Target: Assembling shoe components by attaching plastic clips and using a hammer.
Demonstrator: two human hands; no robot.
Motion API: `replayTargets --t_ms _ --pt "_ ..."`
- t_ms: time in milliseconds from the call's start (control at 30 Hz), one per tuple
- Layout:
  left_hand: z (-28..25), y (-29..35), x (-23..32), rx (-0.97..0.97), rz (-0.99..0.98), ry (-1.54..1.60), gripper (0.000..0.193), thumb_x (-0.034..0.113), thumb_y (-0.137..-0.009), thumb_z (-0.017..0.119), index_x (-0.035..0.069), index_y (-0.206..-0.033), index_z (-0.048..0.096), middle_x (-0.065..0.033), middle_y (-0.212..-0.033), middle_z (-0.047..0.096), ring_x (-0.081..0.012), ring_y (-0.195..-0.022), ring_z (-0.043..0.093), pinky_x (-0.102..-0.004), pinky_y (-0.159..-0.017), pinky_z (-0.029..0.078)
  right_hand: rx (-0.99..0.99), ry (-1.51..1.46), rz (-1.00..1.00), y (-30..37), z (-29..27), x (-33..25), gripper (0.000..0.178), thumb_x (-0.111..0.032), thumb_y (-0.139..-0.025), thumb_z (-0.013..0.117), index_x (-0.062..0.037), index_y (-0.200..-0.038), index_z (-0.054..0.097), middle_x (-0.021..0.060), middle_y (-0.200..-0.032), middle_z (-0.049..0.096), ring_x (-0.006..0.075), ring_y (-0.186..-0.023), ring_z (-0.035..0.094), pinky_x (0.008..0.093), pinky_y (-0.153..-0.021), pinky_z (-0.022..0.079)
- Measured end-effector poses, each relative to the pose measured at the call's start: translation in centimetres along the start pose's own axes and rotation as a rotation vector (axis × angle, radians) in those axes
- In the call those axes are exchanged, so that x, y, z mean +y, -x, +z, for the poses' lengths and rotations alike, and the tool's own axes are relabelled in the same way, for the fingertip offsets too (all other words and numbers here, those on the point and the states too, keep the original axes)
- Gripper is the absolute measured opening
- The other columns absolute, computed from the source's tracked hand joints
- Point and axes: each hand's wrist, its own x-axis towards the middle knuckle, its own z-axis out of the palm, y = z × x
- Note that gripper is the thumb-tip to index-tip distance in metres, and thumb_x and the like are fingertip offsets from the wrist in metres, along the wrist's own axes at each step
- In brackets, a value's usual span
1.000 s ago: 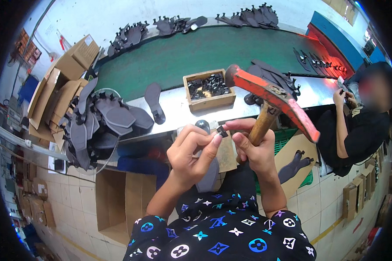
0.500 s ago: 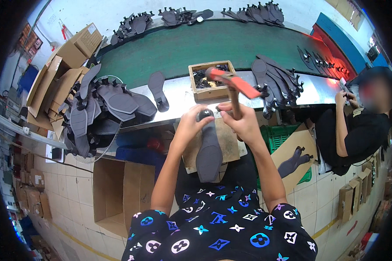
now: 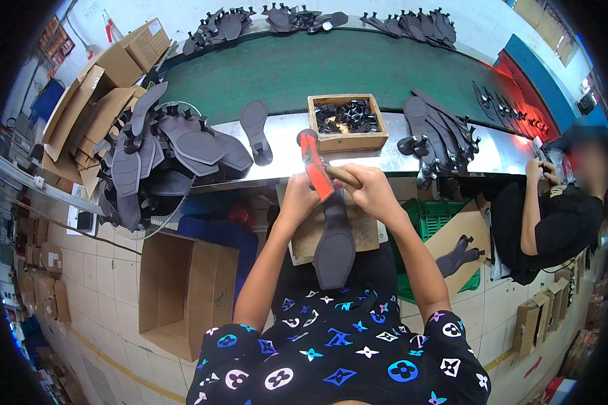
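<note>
A dark shoe sole point(image 3: 334, 251) lies over a tan work board point(image 3: 367, 233) in front of me, its wide toe end toward my body. Its heel end is at my left hand point(image 3: 300, 201), which is closed around it; the hammer covers some of those fingers. My right hand point(image 3: 374, 194) is wrapped round the wooden handle of a hammer point(image 3: 315, 169). The red-painted hammer head hangs over the heel end, close to my left fingers. Whether it touches the heel cannot be made out. Beyond my hands stands a wooden box point(image 3: 350, 142) of small black pieces.
Heeled soles are heaped in a basket point(image 3: 182, 148) at left. A single sole point(image 3: 254, 131) and a pile of soles point(image 3: 435, 128) lie on the metal edge of the green conveyor point(image 3: 283, 73). An open carton point(image 3: 189, 290) stands lower left. A co-worker point(image 3: 547, 216) sits at right.
The hammer has swung from raised at the right, near the wooden box, down and left over the heel end. My right hand has turned with it. The view has shifted slightly.
</note>
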Motion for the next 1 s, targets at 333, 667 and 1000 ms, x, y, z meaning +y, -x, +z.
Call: replayTargets --t_ms 333,667,1000 --pt "0.3 -0.3 -1.2 0.003 0.079 0.065 0.032 0.017 -0.080 0.083 -0.004 -0.101 0.072 -0.0123 -0.086 0.072 -0.0133 -0.075 0.064 -0.0308 -0.069 0.053 0.105 0.031 -0.072 0.6 0.1 0.7 0.027 0.004 -0.077 0.068 0.0015 -0.104 0.067 0.0166 -0.092 0.068 0.0345 -0.087 0.066 0.0381 -0.080 0.050" --pt "-0.1 -0.7 -2.6 -0.100 -0.083 0.245 0.027 0.009 -0.079 0.079 0.002 -0.106 0.077 -0.0076 -0.095 0.076 -0.0100 -0.085 0.067 -0.0273 -0.080 0.053 0.191 -0.118 0.189 6.0 -2.0 -7.2 0.030 -0.011 -0.101 0.056 0.0033 -0.128 0.054 0.0240 -0.103 0.064 0.0356 -0.084 0.066 0.0364 -0.073 0.051" --pt "-0.5 -0.1 -2.5 -0.085 0.009 -0.019 0.085 0.026 -0.076 0.084 0.002 -0.147 0.045 -0.0099 -0.111 0.075 -0.0246 -0.105 0.068 -0.0378 -0.100 0.047 0.550 -0.319 0.018 9.8 -4.2 -12.0 0.043 -0.019 -0.103 0.056 0.0047 -0.139 0.052 0.0122 -0.099 0.065 0.0046 -0.066 0.051 0.0173 -0.052 0.037"
